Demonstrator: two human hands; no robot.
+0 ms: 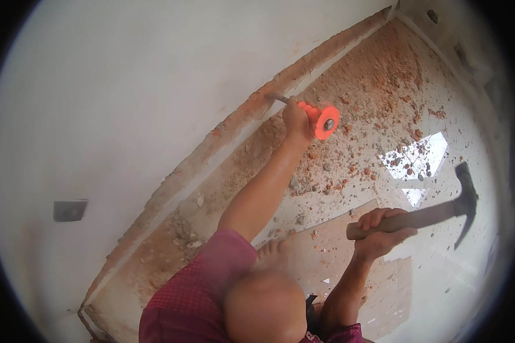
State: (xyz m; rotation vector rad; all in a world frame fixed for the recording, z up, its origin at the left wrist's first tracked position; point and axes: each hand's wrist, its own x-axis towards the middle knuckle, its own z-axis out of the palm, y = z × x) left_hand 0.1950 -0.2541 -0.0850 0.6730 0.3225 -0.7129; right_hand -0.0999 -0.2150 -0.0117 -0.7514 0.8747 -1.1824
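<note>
My left grip [296,120] is closed around a chisel [307,110] with an orange guard [321,131], its tip at the rough brown groove [223,136] along the foot of the wall [109,114]. My right grip [379,240] wraps the brown handle of a claw hammer [423,216], well apart from the chisel. Rubble [355,134] lies scattered over the floor [449,280].

Gap between chisel [309,110] and hammer [426,216], depth unclear, wall [126,114] blocking left

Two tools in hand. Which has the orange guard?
The chisel in the left hand: a round orange guard sits near its struck end. The hammer in the right hand is brown and dark grey.
</note>
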